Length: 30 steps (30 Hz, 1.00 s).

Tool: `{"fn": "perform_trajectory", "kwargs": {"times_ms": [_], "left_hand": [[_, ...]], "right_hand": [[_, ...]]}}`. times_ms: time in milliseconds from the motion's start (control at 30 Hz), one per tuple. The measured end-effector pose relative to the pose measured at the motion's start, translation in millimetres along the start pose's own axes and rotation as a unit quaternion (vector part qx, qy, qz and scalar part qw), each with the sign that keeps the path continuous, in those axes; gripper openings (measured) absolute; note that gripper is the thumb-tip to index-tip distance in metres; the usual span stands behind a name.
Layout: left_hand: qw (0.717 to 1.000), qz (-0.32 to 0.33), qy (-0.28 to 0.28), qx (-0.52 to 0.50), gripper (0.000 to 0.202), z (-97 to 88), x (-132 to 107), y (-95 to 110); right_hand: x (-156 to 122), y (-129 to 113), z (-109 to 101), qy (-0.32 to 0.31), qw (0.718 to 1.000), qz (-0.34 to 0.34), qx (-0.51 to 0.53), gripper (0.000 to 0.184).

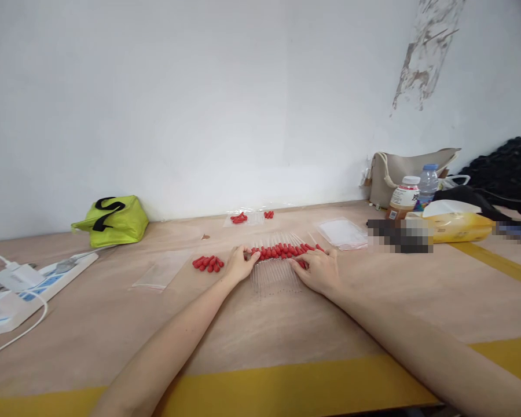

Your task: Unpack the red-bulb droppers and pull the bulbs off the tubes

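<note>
Taking the row of red pieces (280,251) as landmark: a white power strip (76,266) is lying far left of it; a lime-green bag (119,223) is sitting left of it, nearer the wall (200,116); one flat clear bag (162,272) is lying left of it; one pile of loose red pieces (208,264) is resting just left of it, apart. Left hand (241,264): you are probably working best by keeping this end steady under light pressure, so that the pieces are staying level; the row is lying just right of your curled fingers, its left end touching your thumb; whether you are pinching a piece, I cannot tell. Row, middle: pale stems (274,239) are pointing wallward and clear strips (275,278) are fanning toward you, both seeming easy to bend. Right hand (318,269): matching the left hand's pressure and squaring the slanting pieces seems advisable; the row is running leftward from your bent fingers, some red showing between thumb and forefinger; how firmly they are closing, I cannot tell. A stack of clear bags (342,233) is lying right of the row.
</note>
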<state>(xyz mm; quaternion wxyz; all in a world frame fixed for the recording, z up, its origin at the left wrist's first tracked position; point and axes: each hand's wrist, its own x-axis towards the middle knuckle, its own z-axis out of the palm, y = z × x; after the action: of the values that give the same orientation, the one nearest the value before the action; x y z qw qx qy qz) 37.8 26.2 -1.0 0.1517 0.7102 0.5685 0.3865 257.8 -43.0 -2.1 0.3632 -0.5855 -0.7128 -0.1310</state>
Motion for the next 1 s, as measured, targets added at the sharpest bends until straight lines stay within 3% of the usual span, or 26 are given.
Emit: {"fn": "perform_trajectory", "kwargs": {"times_ms": [333, 533, 667, 733, 833, 900, 1000], "left_hand": [[0.999, -0.023, 0.043, 0.025, 0.024, 2.6, -0.5, -2.0], [0.991, -0.039, 0.125, 0.021, 0.025, 0.1, -4.5, -2.5], [0.988, -0.012, 0.157, 0.005, 0.022, -12.8, -21.5, -3.7], [0.990, 0.012, 0.141, -0.008, 0.020, -23.5, -34.2, -4.1], [0.995, 0.068, 0.077, -0.014, 0.018, -40.0, -51.8, -4.2], [0.993, 0.115, 0.029, -0.008, 0.017, -47.7, -59.2, -3.9], [0.985, 0.171, -0.012, -0.004, 0.016, -51.2, -63.2, -3.2]], "right_hand": [[0.2, 0.0, 2.0, -0.008, 1.000, 0.006, -0.010, 0.026], [-0.3, -0.9, 1.7, 0.002, 1.000, -0.005, -0.009, 0.025], [-1.4, 1.8, 1.5, 0.022, 1.000, -0.017, -0.008, 0.022], [-1.7, 1.1, -1.7, 0.045, 0.998, -0.033, 0.004, 0.021], [-0.4, -6.3, -10.8, 0.065, 0.992, -0.101, 0.026, 0.039], [1.6, -15.0, -16.8, 0.046, 0.985, -0.161, 0.028, 0.048], [4.7, -28.0, -18.8, 0.008, 0.969, -0.245, 0.016, 0.044]]}}
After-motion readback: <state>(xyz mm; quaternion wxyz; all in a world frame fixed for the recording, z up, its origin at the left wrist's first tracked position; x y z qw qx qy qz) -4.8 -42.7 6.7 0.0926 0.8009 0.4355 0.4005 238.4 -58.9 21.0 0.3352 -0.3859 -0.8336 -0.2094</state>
